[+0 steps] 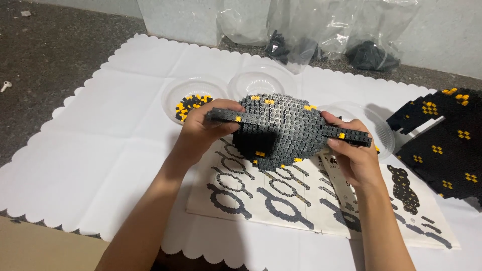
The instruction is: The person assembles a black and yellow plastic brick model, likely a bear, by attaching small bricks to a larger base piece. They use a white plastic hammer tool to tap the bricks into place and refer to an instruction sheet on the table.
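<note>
A white scalloped cloth (100, 145) covers the dark floor (45, 45). At frame centre, the left hand (201, 131) and right hand (354, 153) each grip an end of the block model (281, 128) above the instruction sheet (281, 200).

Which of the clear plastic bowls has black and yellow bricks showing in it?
The leftmost bowl, beside the left hand; the middle bowl looks empty.

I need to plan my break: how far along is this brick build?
Done: a large black-and-yellow section lies right. In hand: left hand and right hand hold the grey rounded piece. Left: loose bricks in a clear dish, bagged parts.
</note>
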